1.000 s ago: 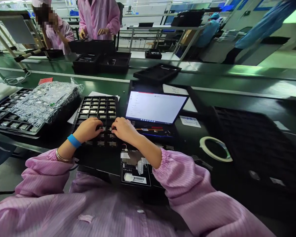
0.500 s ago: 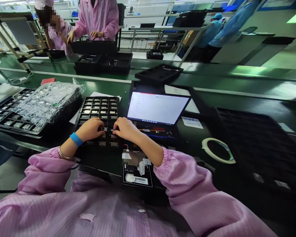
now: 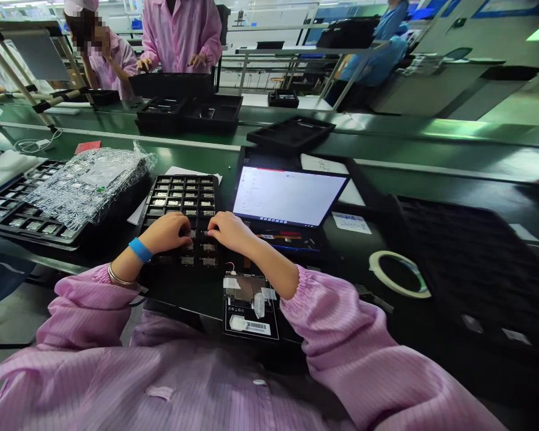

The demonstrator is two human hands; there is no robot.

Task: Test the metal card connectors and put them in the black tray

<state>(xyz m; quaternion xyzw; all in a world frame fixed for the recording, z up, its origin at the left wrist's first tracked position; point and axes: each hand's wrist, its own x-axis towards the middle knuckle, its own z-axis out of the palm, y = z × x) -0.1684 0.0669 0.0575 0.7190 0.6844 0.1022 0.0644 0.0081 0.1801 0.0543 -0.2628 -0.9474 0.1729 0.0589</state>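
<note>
A black compartment tray (image 3: 198,201) holds rows of small metal-topped modules (image 3: 187,261). My left hand (image 3: 169,232), above a blue wristband (image 3: 140,249), is curled over the tray's left and middle part. Over the right column, my right hand (image 3: 228,230) has its fingers bent and drawn together. Whatever the fingertips of either hand grip is too small or hidden to make out. Just behind my right forearm is a lit screen (image 3: 290,194) set in a dark frame. Nearer my body lies a black panel (image 3: 233,317) with a circuit board, tape pieces and a barcode label.
Bubble wrap (image 3: 94,179) covers trays at the left. A roll of tape (image 3: 379,270) and a large black tray (image 3: 467,257) lie to the right. Across the green bench, a person in pink (image 3: 182,36) stands behind black boxes (image 3: 211,117).
My hands stay over the tray; my right fingers shift very slightly. Across the bench, the standing person's hands have moved a little, and a blue-clad person at the back has shifted left.
</note>
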